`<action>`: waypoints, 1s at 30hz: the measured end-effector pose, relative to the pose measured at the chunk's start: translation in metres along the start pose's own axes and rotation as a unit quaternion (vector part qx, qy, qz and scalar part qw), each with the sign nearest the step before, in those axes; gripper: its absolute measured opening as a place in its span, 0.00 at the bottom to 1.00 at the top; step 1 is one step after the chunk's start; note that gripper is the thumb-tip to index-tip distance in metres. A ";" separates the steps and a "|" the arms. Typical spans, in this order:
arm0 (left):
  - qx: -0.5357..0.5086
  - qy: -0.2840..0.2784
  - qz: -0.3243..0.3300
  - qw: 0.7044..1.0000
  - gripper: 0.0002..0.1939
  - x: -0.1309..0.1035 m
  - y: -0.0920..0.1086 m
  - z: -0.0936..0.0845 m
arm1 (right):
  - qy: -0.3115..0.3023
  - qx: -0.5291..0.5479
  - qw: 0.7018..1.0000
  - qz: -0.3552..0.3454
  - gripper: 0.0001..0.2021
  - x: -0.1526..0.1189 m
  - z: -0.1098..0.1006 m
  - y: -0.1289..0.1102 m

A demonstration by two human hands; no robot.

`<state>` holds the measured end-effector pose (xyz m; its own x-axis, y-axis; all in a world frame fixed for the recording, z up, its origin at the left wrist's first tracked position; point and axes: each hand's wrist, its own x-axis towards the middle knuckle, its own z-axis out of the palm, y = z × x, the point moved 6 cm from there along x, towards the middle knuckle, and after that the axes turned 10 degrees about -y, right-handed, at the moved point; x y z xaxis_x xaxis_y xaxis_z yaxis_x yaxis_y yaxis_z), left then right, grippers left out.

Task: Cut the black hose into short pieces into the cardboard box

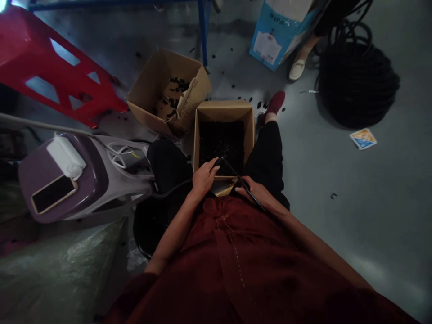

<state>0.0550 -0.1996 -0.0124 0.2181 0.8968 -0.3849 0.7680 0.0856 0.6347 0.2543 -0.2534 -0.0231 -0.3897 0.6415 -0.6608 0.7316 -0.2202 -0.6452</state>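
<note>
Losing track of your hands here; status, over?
Right hand: holding black strip. Left hand: at strip's far end, grip unclear. Strip above open box; second box alongside, not blocking.

The view is dim overall, with a blown-out, bluish-white patch in the top left corner. Soft glare lies on the smooth grey floor (367, 252) at lower right, and pale sheen marks the translucent greenish plastic bag (64, 270). Deep shadow fills the open brown cardboard box (250, 135), merging its small black contents (222, 139). The bare left hand (204, 176) reads fairly clearly. The dark red cloth shirt (209, 256) sinks into murk. Wide-angle distortion stretches the red plastic stool (60, 74); the lower left looks soft.
</note>
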 end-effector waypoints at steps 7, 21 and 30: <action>0.069 -0.021 -0.005 0.997 0.22 0.000 0.001 0.005 | -0.003 -0.010 1.000 0.008 0.26 0.007 0.000 -0.006; 0.144 -0.030 0.056 0.988 0.24 0.000 -0.003 0.008 | -0.004 0.011 1.000 -0.020 0.20 0.023 0.003 -0.014; 0.156 -0.051 0.017 0.986 0.23 0.005 -0.002 0.012 | 0.023 0.002 1.000 0.004 0.18 0.029 0.007 -0.001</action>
<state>0.0617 -0.2009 -0.0235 0.2941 0.8469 -0.4431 0.9039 -0.0957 0.4170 0.2385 -0.2393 -0.0447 -0.3578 0.6732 -0.6471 0.7318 -0.2283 -0.6421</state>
